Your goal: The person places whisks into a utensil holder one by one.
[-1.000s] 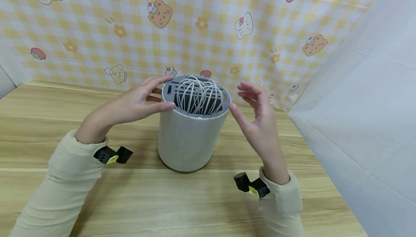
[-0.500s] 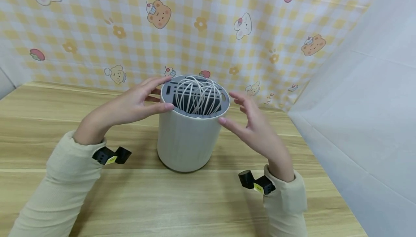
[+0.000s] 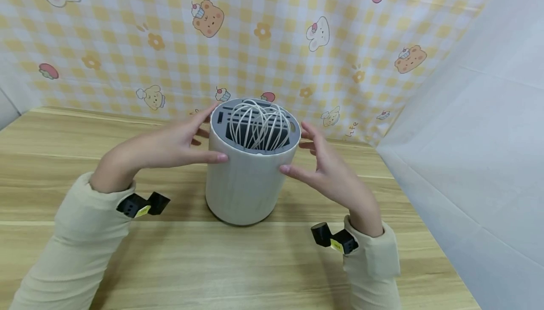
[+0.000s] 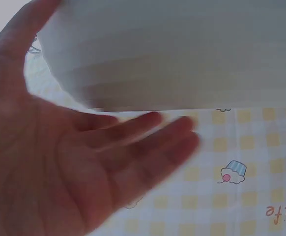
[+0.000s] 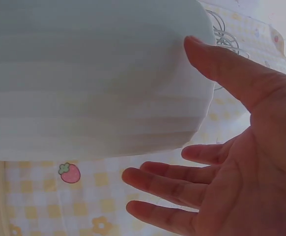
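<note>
A white round knife block with a grey slotted top stands upright on the wooden table. Two whisk heads with pale wire loops poke up from its large dark opening. My left hand is at the block's left side, its thumb against the front just below the rim and its fingers reaching behind. On the right side, my right hand has its thumb near the front wall. Both wrist views show the fingers spread and fairly straight beside the ribbed wall. The whisk handles are hidden inside the block.
A yellow checked curtain with cartoon animals hangs close behind the block. White sheeting closes off the right side. The wooden tabletop stretches in front of and beside the block. Small black cameras sit on both wrists.
My right hand has moved in from beside the rim to the block's right wall. My left hand has slid from the rim down onto the left side. The block has stayed in place.
</note>
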Demonstrator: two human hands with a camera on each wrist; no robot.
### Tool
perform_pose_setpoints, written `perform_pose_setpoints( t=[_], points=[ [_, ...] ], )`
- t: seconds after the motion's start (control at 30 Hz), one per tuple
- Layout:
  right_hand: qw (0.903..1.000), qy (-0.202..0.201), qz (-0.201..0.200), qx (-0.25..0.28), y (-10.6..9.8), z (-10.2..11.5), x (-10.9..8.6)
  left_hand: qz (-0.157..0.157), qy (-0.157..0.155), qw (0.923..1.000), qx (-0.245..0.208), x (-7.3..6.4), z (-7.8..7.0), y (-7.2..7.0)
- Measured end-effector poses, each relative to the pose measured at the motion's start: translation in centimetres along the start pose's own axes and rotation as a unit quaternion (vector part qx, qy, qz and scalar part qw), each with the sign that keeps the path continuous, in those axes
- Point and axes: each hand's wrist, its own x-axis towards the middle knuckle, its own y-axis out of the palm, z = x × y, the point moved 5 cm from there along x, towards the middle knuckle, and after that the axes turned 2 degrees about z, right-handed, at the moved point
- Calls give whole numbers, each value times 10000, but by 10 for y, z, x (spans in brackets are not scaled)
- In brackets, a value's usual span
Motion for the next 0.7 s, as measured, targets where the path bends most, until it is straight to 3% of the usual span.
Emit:
perform_pose_setpoints(
  t=[0.13,0.27,0.53,0.7],
  points=[
    [9997,56,193,110,4,-3,1,440,-82,9990,-96,-2,4,7],
    [9989,102,386,255,8,-5,3,618,-47,9980,-93,-2,6,9],
    [9890,1153,926,80,18,-15,3,890,-424,9951,-63,-4,9,14],
    [9873,1242,985,90,21,-16,4,947,-532,9941,-33,-4,11,17]
  ],
)
